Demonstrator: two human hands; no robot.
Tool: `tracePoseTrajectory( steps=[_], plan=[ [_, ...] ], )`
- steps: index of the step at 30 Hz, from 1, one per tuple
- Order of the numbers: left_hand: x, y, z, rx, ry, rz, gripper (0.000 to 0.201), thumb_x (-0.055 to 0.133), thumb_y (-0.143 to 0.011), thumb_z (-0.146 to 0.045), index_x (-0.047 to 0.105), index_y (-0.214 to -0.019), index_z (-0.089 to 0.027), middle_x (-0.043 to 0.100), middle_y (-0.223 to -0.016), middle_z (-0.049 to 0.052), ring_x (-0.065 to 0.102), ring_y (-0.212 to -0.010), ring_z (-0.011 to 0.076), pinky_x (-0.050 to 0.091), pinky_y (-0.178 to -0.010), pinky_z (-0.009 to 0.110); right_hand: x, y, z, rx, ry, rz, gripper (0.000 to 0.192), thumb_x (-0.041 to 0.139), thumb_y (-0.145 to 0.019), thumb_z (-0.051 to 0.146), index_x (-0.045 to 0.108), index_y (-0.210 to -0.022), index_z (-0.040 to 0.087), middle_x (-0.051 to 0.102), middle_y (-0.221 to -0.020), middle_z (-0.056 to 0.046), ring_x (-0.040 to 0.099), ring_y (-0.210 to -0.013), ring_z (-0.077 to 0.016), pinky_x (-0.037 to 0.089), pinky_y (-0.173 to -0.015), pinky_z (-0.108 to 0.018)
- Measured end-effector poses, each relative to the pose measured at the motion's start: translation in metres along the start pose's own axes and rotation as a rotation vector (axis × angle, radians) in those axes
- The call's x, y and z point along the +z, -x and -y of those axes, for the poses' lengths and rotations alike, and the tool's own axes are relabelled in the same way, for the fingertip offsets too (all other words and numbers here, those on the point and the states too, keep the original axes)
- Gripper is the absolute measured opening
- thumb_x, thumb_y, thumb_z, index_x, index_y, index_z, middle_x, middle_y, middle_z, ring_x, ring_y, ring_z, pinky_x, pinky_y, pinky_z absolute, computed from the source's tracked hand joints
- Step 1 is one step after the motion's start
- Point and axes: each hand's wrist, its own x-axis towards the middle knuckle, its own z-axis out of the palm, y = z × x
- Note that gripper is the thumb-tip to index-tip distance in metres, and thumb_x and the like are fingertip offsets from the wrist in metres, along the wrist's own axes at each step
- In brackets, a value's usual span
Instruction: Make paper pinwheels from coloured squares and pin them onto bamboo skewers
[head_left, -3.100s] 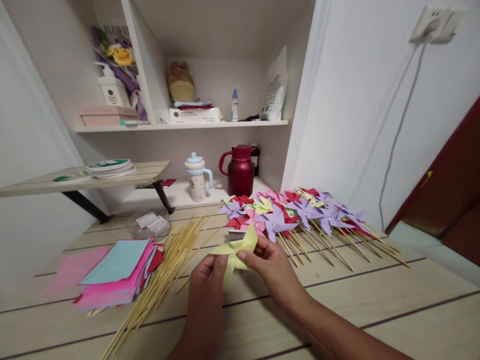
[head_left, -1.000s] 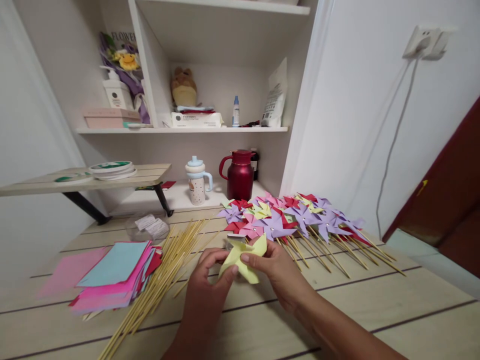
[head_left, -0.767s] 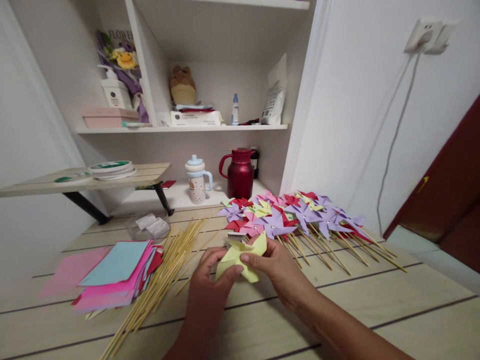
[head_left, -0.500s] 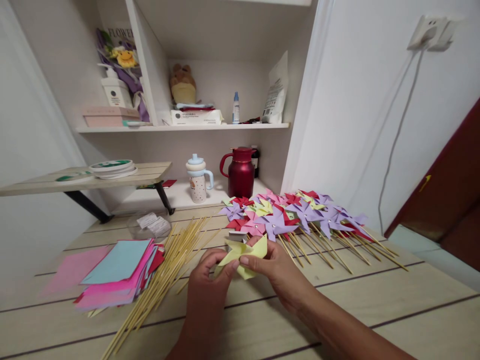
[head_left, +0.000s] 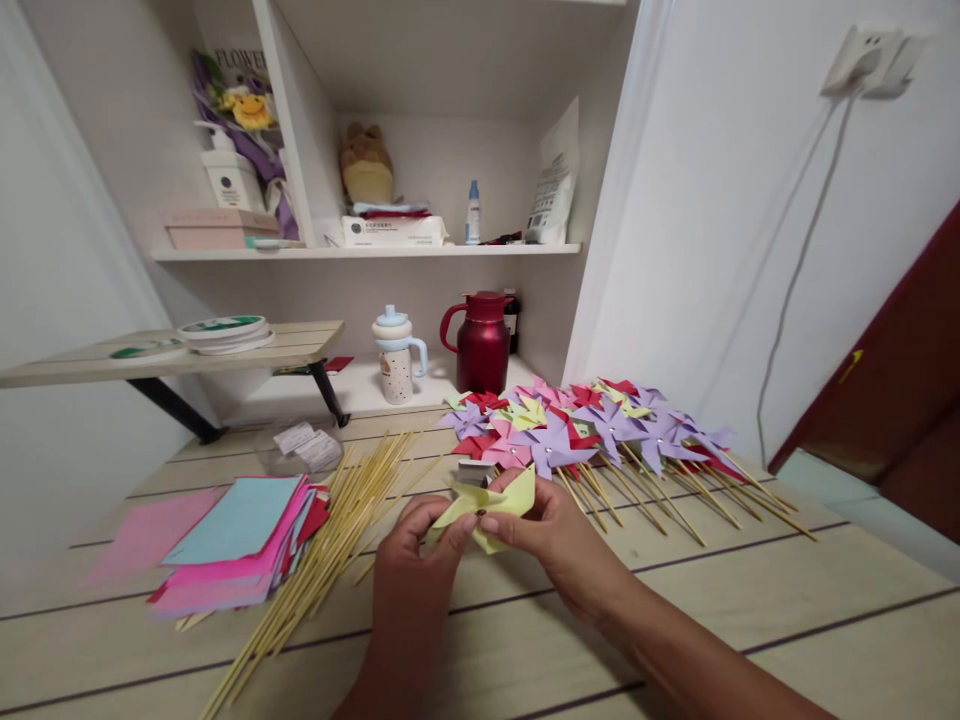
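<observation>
Just below the middle of the frame, both hands meet on a yellow folded paper pinwheel (head_left: 486, 510), held a little above the pale wooden surface (head_left: 750, 610). The left hand (head_left: 416, 560) rises from the bottom edge and pinches the paper's lower left part between thumb and fingers. The right hand (head_left: 555, 530) comes in from the lower right and clamps the paper's right side, its thumb pressed on the front face near the centre. The two hands are close together, their fingertips almost touching across the paper.

Just behind the hands, toward the centre right of the frame, lies a spread of finished pinwheels (head_left: 585, 425) in purple, red, pink and yellow, their sticks fanning out toward the lower right. A small white box (head_left: 474, 470) sits just beyond the yellow paper, partly hidden by it. Left of the hands, a loose bundle of bamboo sticks (head_left: 330, 550) runs diagonally toward the lower left, and beside it, at the left of the frame, rests a stack of coloured paper sheets (head_left: 232, 540) with a light blue sheet on top.

Further back, in the middle of the frame, a dark red jug (head_left: 480, 340) and a pale cup with a blue lid (head_left: 395, 355) stand under a white shelf (head_left: 360, 253).
</observation>
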Motion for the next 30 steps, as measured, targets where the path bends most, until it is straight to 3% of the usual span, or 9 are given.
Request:
tracePoseTrajectory(
  steps=[12, 18, 25, 27, 30],
  plan=[
    [0.003, 0.000, -0.001, -0.053, 0.062, 0.020, 0.021, 0.071, -0.077, -0.039, 0.072, -0.082, -0.018, 0.070, -0.088, 0.004, 0.063, -0.088, 0.0209, 0.048, -0.082, 0.029, -0.002, -0.002, -0.001, 0.009, 0.077, -0.038, 0.033, 0.085, -0.061, 0.030, 0.063, -0.081, 0.017, 0.066, -0.069, 0.003, 0.057, -0.060, -0.0126, 0.044, -0.061, -0.026],
    [0.012, -0.002, 0.007, -0.119, 0.245, 0.054, 0.022, 0.074, -0.073, -0.037, 0.074, -0.084, -0.018, 0.071, -0.087, 0.004, 0.065, -0.086, 0.0212, 0.050, -0.080, 0.032, -0.003, -0.002, 0.000, 0.083, 0.055, -0.046, 0.032, 0.085, -0.058, 0.030, 0.063, -0.075, 0.015, 0.067, -0.067, 0.000, 0.057, -0.059, -0.0136, 0.044, -0.058, -0.026],
    [0.002, -0.015, 0.014, -0.069, 0.208, -0.131, 0.057, 0.081, -0.063, -0.042, 0.067, -0.114, -0.021, 0.067, -0.106, 0.008, 0.064, -0.098, 0.0211, 0.049, -0.093, 0.038, -0.009, -0.005, 0.006, 0.092, 0.183, -0.080, 0.025, 0.083, -0.057, 0.027, 0.064, -0.070, 0.018, 0.067, -0.063, 0.000, 0.058, -0.056, -0.0143, 0.043, -0.054, -0.025],
    [-0.002, -0.015, 0.010, -0.026, 0.159, -0.128, 0.052, 0.079, -0.067, -0.042, 0.067, -0.113, -0.022, 0.066, -0.111, 0.008, 0.063, -0.103, 0.0217, 0.048, -0.095, 0.039, -0.009, -0.004, 0.007, 0.078, 0.219, -0.047, 0.023, 0.082, -0.058, 0.025, 0.064, -0.071, 0.018, 0.066, -0.063, 0.001, 0.057, -0.054, -0.0136, 0.042, -0.053, -0.025],
    [-0.004, -0.012, 0.005, 0.069, 0.100, -0.122, 0.027, 0.076, -0.072, -0.039, 0.073, -0.092, -0.021, 0.065, -0.110, 0.007, 0.062, -0.105, 0.0223, 0.047, -0.095, 0.036, -0.007, -0.002, 0.005, 0.102, 0.223, 0.021, 0.020, 0.080, -0.058, 0.022, 0.064, -0.071, 0.018, 0.064, -0.059, 0.003, 0.055, -0.051, -0.0123, 0.042, -0.051, -0.024]
  ],
)
